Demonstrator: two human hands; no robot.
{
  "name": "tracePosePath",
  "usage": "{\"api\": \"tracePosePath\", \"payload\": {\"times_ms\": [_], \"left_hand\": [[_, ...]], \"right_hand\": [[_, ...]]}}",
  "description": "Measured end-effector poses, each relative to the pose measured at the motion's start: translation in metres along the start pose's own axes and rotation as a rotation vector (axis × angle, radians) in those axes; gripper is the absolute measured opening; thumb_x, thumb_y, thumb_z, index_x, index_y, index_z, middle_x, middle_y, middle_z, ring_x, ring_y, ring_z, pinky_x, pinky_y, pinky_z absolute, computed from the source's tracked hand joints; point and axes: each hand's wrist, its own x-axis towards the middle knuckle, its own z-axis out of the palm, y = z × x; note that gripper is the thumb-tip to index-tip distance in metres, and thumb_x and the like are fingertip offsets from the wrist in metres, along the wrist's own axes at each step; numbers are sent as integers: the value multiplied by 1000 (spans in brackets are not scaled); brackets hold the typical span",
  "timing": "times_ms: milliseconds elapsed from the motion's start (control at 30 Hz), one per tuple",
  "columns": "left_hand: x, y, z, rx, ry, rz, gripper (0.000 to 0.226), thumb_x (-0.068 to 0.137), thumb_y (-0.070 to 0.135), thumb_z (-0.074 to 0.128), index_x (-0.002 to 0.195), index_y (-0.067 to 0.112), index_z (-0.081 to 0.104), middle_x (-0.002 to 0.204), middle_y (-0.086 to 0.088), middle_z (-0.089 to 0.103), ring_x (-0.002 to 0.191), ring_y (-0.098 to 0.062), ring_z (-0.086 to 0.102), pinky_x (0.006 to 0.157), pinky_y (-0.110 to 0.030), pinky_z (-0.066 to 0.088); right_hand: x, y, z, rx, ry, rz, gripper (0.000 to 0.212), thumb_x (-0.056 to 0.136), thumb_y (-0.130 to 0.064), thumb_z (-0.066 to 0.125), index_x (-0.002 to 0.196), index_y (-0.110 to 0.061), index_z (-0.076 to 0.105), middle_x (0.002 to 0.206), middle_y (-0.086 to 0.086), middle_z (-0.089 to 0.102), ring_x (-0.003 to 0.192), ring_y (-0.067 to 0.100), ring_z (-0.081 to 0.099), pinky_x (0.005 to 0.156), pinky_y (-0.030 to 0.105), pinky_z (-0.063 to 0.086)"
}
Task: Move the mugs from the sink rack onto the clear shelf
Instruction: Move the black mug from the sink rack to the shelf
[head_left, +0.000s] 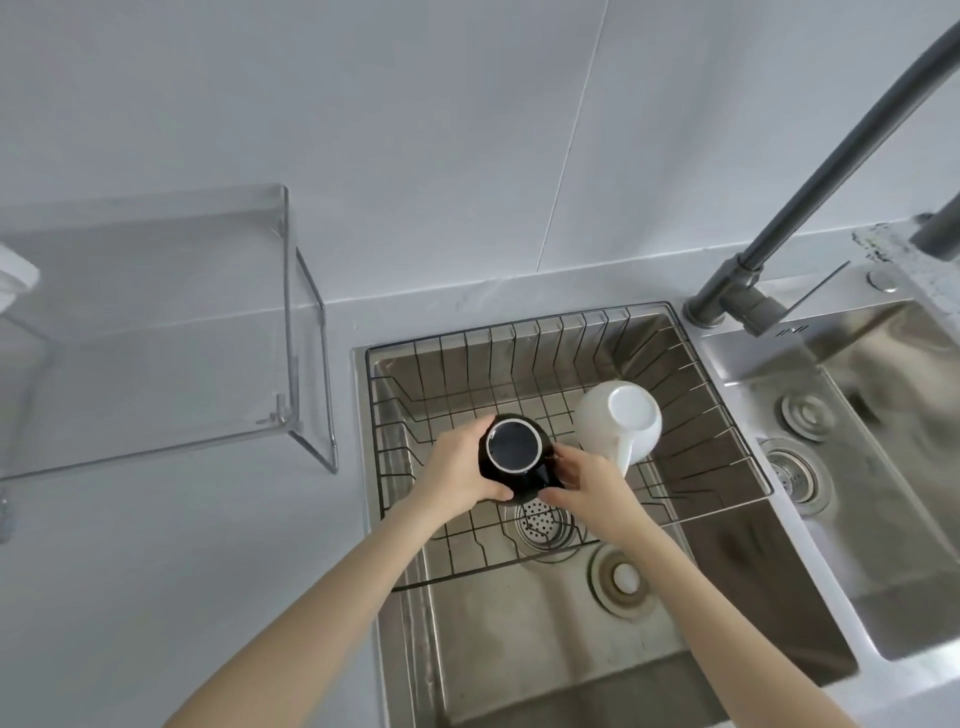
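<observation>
A black mug (514, 446) stands upside down in the wire sink rack (519, 332), its base up. My left hand (457, 473) wraps its left side and my right hand (584, 480) grips its right side near the handle. A white mug (621, 415) lies upside down and tilted just to the right, its handle pointing toward my right hand. The clear shelf (156, 332) stands on the counter to the left of the sink with nothing on top.
A grey faucet (753, 291) rises at the back right of the sink. A second steel basin (883, 467) lies to the right. A drain strainer (543, 522) shows under the rack. A white object (13, 278) pokes in at the far left.
</observation>
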Motion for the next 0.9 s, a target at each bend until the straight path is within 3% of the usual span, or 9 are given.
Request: {"api": "tracePosePath", "payload": {"times_ms": [133, 233, 333, 467, 567, 700, 833, 900], "left_hand": [[-7, 7, -15, 53, 36, 23, 87, 50, 19, 85, 128, 17, 48, 122, -3, 64, 115, -20, 56, 95, -28, 43], [-13, 28, -45, 71, 114, 47, 95, 49, 21, 86, 133, 13, 43, 131, -6, 58, 122, -23, 52, 103, -35, 41], [-29, 55, -84, 73, 206, 121, 80, 49, 22, 86, 121, 16, 53, 114, -6, 67, 106, -24, 60, 90, -33, 47], [-59, 83, -137, 76, 309, 177, 72, 49, 22, 86, 114, 15, 57, 105, -4, 69, 98, -24, 60, 82, -30, 47], [-84, 90, -174, 55, 387, 189, 69, 48, 22, 86, 112, 15, 58, 102, -4, 69, 96, -23, 61, 85, -35, 50], [-111, 78, -217, 67, 458, 177, 63, 43, 27, 83, 102, 22, 63, 89, 2, 70, 86, -20, 61, 76, -32, 50], [-132, 56, -247, 52, 504, 142, 60, 43, 25, 84, 100, 28, 65, 82, 8, 67, 82, -15, 60, 69, -25, 46], [-137, 44, -253, 43, 514, 102, 56, 45, 22, 85, 97, 26, 65, 79, 8, 65, 78, -14, 57, 62, -19, 42]], "right_hand": [[-13, -22, -7, 24, 26, -36, 33, 70, -3, 67, 101, -12, 61, 93, 7, 74, 91, 20, 67, 90, 40, 52], [-23, -59, -25, 48, 63, -89, 41, 72, -1, 67, 110, -14, 61, 95, -2, 70, 91, 13, 65, 97, 36, 49], [-41, -104, -45, 35, 105, -181, 39, 74, -1, 67, 112, -10, 61, 91, -9, 64, 84, 3, 65, 91, 15, 48], [-59, -158, -62, 59, 97, -298, 35, 74, 1, 66, 108, -11, 64, 89, -8, 71, 83, 5, 67, 90, 23, 48], [-68, -196, -62, 45, 79, -389, 32, 73, 1, 66, 102, -13, 66, 93, 3, 75, 90, 14, 69, 89, 32, 53], [-72, -242, -49, 42, 47, -475, 28, 72, 1, 67, 91, -20, 67, 99, 18, 73, 91, 21, 64, 77, 16, 52], [-65, -273, -21, -4, -29, -496, 30, 72, -6, 67, 100, -17, 67, 99, 23, 71, 97, 36, 62, 94, 46, 50], [-59, -280, -7, -29, -45, -496, 32, 72, -7, 67, 102, -17, 66, 97, 21, 72, 97, 35, 64, 95, 46, 50]]}}
